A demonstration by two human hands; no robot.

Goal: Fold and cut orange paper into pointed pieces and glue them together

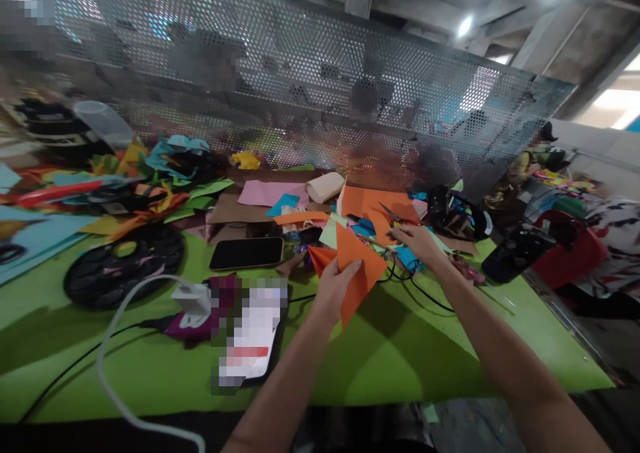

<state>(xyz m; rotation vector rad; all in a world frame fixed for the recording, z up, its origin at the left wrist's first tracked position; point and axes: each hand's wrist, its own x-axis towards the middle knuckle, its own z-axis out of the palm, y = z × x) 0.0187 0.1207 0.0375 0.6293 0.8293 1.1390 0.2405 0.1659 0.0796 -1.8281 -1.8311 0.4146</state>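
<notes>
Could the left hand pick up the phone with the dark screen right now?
Probably not at once: the left hand is holding folded orange paper, so it would first need freeing. Otherwise the dark-screened phone looks reachable, with nothing lying on it.

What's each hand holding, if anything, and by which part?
Left hand: folded orange paper, gripped near its middle, thumb across the face. Right hand: fingers at the scissors; can't tell if held.
</notes>
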